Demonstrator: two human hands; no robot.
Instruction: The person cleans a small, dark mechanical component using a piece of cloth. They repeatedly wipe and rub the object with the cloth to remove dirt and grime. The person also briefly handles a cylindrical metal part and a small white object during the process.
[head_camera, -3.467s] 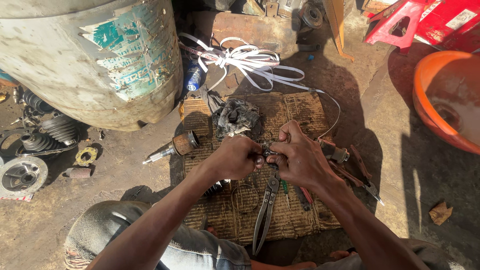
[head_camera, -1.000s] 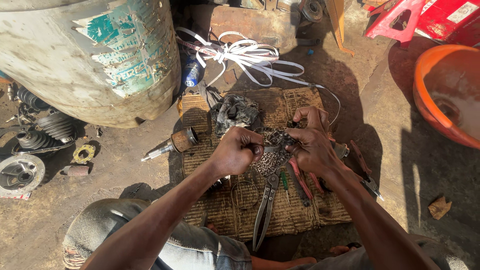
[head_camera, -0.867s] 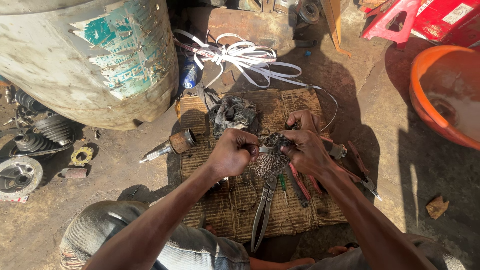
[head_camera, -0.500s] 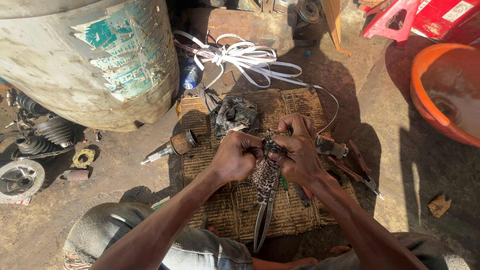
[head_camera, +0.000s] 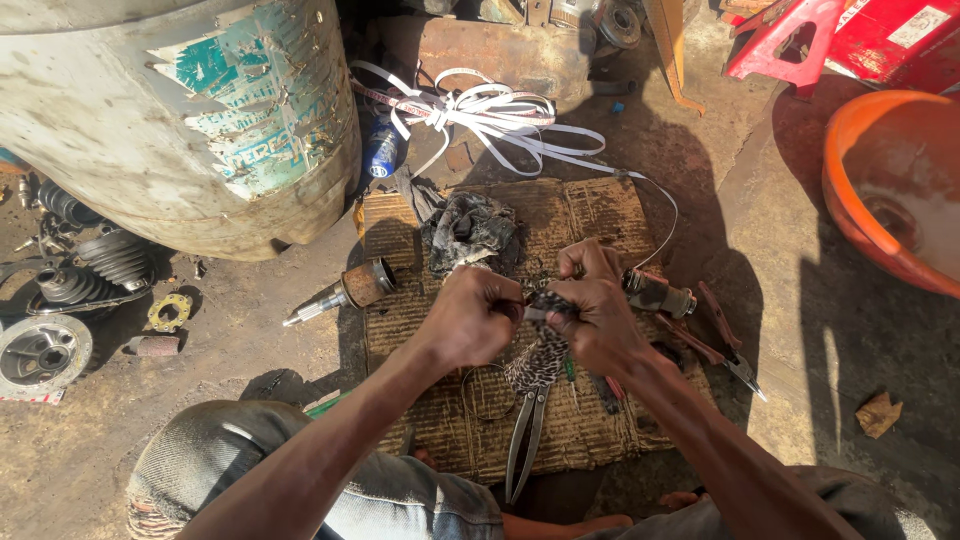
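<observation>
Gripping from both sides, the left hand (head_camera: 478, 318) and the right hand (head_camera: 598, 318) meet over the middle of a worn cardboard sheet (head_camera: 590, 215) on the ground, and between them they hold a small speckled rag (head_camera: 540, 358) — black and white, wrapped around something I cannot make out. The left hand is closed into a fist on the rag's upper end; the right hand is also curled tightly, its fingers (head_camera: 585, 260) bent over the same bundle, and the loose part of the rag hangs down under the two hands. Just below, at 6 o'clock from the hands, long-handled pliers (head_camera: 525, 440) lie on the cardboard with the handles toward the person's knees. At 3 o'clock from the right hand lies a short metal cylinder part (head_camera: 660, 295), and further at 4 o'clock other pliers with dark red handles (head_camera: 722, 340) rest near the edge. At 11 o'clock a dirty grey cloth (head_camera: 470, 228) is crumpled on the cardboard, and at 9 o'clock a rusty axle joint with shaft (head_camera: 345, 292) lies half on the dirt. White plastic strapping (head_camera: 480, 110) is tangled at 12 o'clock — beside a large dented drum (head_camera: 180, 110). An orange basin (head_camera: 890, 180) stands at 2 o'clock, well apart.
</observation>
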